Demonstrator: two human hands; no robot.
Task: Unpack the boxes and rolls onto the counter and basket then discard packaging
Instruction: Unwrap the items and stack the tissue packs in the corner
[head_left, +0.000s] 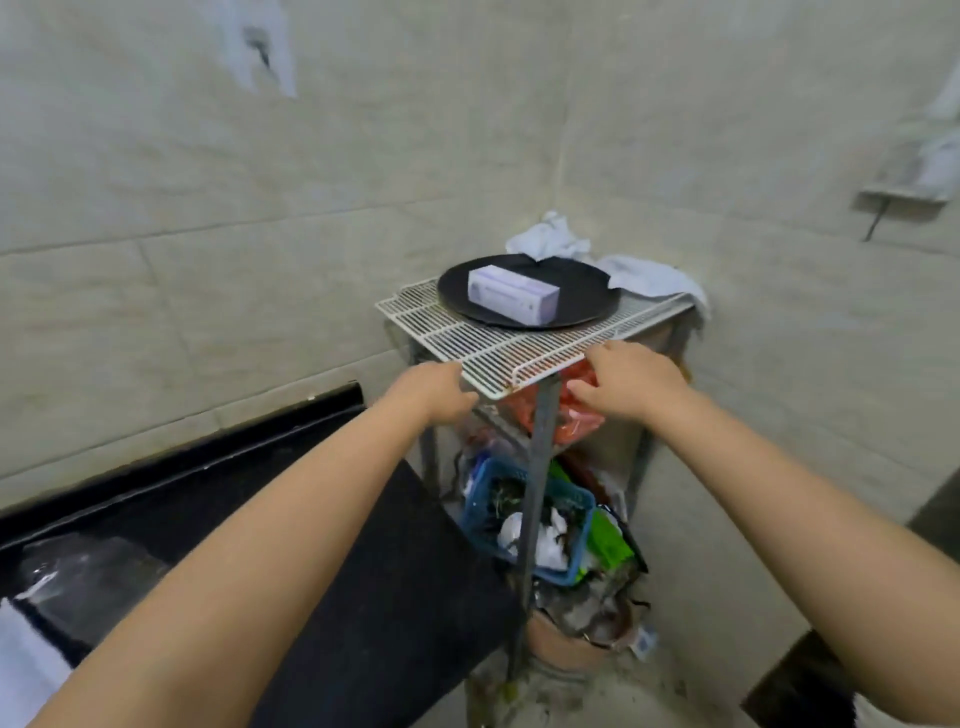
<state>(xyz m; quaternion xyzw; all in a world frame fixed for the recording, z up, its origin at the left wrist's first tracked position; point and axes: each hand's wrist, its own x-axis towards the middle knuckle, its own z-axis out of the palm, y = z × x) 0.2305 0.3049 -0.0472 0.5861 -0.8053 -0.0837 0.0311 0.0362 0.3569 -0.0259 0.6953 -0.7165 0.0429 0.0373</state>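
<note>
A white and purple box (513, 294) lies on a round black plate (571, 306) on top of a white wire rack (467, 338) in the corner. Both my hands reach under the rack's front edge. My left hand (434, 391) is at the rack's front left side, its fingertips hidden beneath the wire. My right hand (626, 380) curls its fingers on a red plastic bag (574, 421) that sits on the shelf below the rack. A blue basket (530, 525) full of scraps and wrappers stands lower down.
The black counter (291, 509) runs along the left wall, with clear plastic packaging (78, 577) on it. White cloths (639, 275) lie behind the plate. A clay pot (571, 649) with rubbish stands on the floor under the stand. Tiled walls close the corner.
</note>
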